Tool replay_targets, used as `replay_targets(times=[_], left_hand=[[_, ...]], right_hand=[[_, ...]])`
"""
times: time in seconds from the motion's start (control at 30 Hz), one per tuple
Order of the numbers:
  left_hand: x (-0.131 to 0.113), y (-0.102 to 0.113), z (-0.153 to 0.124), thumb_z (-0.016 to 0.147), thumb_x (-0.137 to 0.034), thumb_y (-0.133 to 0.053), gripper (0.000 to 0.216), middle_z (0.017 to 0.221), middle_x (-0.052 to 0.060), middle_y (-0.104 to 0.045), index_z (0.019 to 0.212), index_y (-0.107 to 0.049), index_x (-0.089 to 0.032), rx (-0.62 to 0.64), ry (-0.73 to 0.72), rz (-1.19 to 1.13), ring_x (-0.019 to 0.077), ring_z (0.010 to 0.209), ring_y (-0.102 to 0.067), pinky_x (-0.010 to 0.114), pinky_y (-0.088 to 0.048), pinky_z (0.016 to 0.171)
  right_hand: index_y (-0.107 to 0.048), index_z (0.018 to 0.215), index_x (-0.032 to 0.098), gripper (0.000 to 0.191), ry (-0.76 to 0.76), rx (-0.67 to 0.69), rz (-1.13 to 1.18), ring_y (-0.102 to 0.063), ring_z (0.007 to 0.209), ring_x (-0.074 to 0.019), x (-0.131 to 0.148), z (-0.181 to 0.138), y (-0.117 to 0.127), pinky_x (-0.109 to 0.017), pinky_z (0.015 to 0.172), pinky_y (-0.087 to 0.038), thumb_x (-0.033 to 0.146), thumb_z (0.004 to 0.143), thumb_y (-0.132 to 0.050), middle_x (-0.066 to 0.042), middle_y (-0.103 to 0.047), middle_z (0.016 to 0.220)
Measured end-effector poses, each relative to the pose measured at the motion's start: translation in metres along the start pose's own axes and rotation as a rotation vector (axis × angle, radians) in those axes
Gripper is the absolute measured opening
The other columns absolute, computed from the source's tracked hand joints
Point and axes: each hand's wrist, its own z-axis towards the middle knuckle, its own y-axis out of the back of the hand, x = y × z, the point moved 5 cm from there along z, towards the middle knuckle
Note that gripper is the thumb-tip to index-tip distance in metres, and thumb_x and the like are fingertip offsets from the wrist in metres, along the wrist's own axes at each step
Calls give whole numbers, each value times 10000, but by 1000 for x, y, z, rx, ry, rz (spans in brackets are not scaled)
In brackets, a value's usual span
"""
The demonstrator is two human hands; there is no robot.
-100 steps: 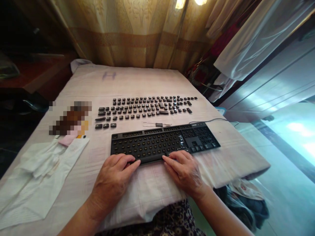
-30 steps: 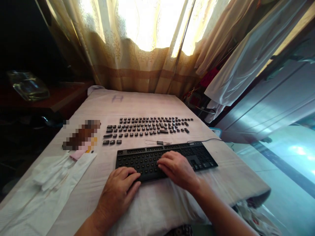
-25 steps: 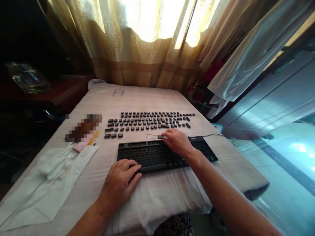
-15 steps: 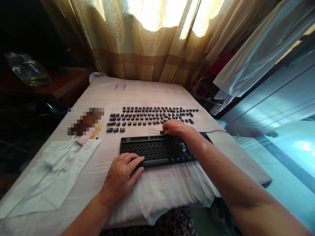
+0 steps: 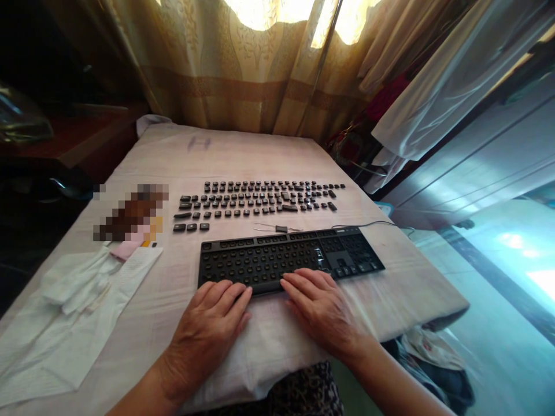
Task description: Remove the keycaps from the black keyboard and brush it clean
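Note:
A black computer keyboard (image 5: pixel 269 254) lies on the cloth-covered table, most of its keycaps off and a few still on at the lower right. My left hand (image 5: pixel 212 326) grips its front left edge, fingers on top and thumb at the front. Over the middle of the front edge rests my right hand (image 5: pixel 316 306), fingers stretched out and nothing held in them. Just behind the keyboard lies a wire keycap puller (image 5: pixel 281 229) with a short black handle. Loose black keycaps (image 5: pixel 246 212) are laid out in rows farther back.
White paper and crumpled tissue (image 5: pixel 73 294) lie on the left of the table (image 5: pixel 255 153), beside a pixelated brown area. The keyboard cable (image 5: pixel 373 224) runs off to the right. Patterned curtains (image 5: pixel 255 81) hang behind, white cloth (image 5: pixel 416 110) at the right.
My right hand has let go of the keycap puller, leaving it behind the keyboard, and has drawn back to the front edge. My left hand stays at the front left. The view has shifted slightly.

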Motion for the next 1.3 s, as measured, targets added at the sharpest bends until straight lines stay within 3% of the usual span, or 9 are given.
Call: replay_targets(times=[0.13,0.3,0.5,0.83,0.97,1.3], left_hand=[[-3,0,1,1057,-235,-389,357,1032,88,-772,1128,-729,-151,24,7,13,249,974,-658,409,-420,935],[-3,-2,0,1070,-239,-364,382,1033,80,-777,1132,-731,-153,47,27,-5,246,972,-659,417,-405,948],[1,-6,-1,1050,-226,-421,324,1035,74,-775,1143,-725,-165,62,15,-43,238,966,-670,411,-417,952],[30,6,-2,994,-213,-545,211,1018,69,-757,1140,-697,-198,-30,122,-89,254,947,-664,415,-468,903],[33,1,-3,996,-250,-538,224,1039,77,-744,1124,-717,-208,3,156,-116,263,956,-656,426,-474,888],[27,-6,0,998,-334,-536,260,1061,82,-739,1111,-744,-229,34,216,-163,265,983,-645,427,-483,893]], right_hand=[[-668,1302,205,333,-93,16,-5,-538,1329,-289,4,-13,-9,-451,1129,-329,287,996,-563,-40,-703,1353],[-633,1355,186,391,-97,49,8,-459,1410,-295,6,-17,-11,-462,1212,-205,324,996,-560,-38,-652,1426],[-614,1375,179,415,-99,66,17,-440,1432,-304,8,-18,-12,-498,1194,-262,245,972,-543,-67,-646,1429],[-643,1295,239,366,-282,-176,77,-538,1341,-302,-18,-22,9,-522,1094,-424,152,954,-541,-122,-659,1373],[-708,1173,240,258,-225,-140,57,-543,1318,-295,-19,-15,8,-503,1071,-444,194,959,-571,-124,-655,1375],[-717,1176,235,254,-167,-69,-22,-491,1381,-294,-9,-13,-4,-495,1124,-380,222,942,-617,-113,-644,1412]])
